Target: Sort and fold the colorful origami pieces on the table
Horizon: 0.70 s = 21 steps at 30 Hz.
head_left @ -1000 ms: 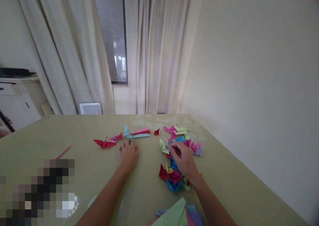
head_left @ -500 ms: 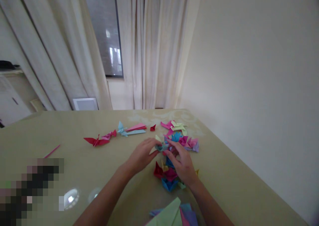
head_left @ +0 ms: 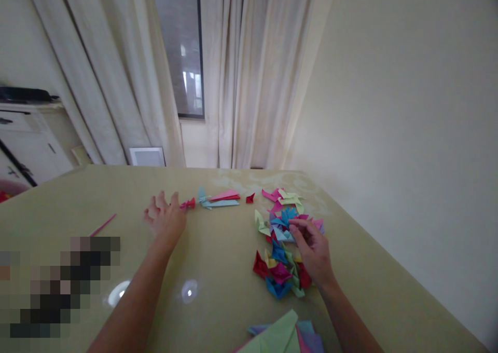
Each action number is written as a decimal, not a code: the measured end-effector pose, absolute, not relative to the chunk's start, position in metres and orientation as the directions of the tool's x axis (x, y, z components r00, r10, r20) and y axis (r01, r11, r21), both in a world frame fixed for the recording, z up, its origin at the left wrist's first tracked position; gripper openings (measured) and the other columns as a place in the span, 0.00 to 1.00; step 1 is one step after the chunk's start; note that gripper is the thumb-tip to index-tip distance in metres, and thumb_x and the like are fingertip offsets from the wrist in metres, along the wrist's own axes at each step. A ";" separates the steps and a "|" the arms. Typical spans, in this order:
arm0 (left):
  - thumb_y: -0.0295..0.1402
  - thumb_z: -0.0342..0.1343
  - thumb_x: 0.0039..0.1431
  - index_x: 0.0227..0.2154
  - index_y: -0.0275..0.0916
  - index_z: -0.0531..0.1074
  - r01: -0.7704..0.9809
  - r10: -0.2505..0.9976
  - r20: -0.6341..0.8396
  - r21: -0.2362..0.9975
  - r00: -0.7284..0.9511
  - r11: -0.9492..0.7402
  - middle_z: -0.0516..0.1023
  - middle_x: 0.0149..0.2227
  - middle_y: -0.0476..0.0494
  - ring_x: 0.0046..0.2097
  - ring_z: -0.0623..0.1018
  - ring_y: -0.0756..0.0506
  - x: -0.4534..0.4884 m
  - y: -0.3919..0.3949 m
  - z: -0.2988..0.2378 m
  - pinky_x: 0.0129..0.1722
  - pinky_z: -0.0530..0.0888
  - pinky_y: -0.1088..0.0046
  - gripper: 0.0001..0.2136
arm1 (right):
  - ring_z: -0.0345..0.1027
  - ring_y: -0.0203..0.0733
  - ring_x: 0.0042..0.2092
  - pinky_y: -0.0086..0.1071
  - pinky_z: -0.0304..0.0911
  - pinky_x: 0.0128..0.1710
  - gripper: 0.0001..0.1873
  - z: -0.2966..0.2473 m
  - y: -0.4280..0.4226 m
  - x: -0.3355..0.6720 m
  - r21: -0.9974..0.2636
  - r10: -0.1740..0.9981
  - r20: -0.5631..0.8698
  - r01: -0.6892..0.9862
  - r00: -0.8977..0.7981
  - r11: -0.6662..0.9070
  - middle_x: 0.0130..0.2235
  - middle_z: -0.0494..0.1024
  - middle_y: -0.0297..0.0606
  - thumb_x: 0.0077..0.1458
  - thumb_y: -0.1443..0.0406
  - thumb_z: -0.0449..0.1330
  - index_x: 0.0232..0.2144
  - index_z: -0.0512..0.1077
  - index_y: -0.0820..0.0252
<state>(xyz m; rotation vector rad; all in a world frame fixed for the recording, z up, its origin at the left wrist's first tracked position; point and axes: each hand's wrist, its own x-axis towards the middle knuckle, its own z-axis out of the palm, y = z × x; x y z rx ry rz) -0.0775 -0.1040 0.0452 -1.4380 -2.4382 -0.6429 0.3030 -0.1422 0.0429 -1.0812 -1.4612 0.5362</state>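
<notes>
My left hand [head_left: 165, 215] reaches over the far left of the table with its fingers spread. Beneath it, the red folded crane seen earlier is covered; a small pink paper piece [head_left: 188, 204] shows beside the wrist side. My right hand [head_left: 314, 249] is at the origami cluster, thumb and forefinger pinched at the end of a light blue paper boat [head_left: 283, 234]. Just behind that boat is a blue folded flower [head_left: 287, 216]. A pale green folded piece [head_left: 261, 222] lies to its left. Nearer me are a red piece [head_left: 260, 265], a magenta one [head_left: 280, 273] and a blue boat [head_left: 278, 287].
Toward the back lie a light blue crane [head_left: 203, 199], long folded strips [head_left: 225, 203], a small red piece [head_left: 250, 198] and a pale green pinwheel [head_left: 291, 199]. Larger folded sheets [head_left: 282, 335] sit at the near edge. A pink stick [head_left: 103, 225] rests at left. A wall [head_left: 408, 135] borders the right side.
My left hand has left the light blue boat and swung left over the red crane, its fingers opening. My right hand stays by the cluster. The view has turned slightly left.
</notes>
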 end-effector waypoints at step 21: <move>0.28 0.52 0.64 0.60 0.44 0.71 0.271 0.857 0.349 0.843 0.379 -0.464 0.84 0.38 0.47 0.38 0.81 0.46 0.047 -0.148 0.128 0.40 0.76 0.71 0.21 | 0.75 0.44 0.37 0.35 0.72 0.37 0.18 0.078 -0.155 0.275 -0.638 0.726 0.685 0.428 -0.065 0.640 0.42 0.81 0.40 0.69 0.56 0.61 0.57 0.75 0.55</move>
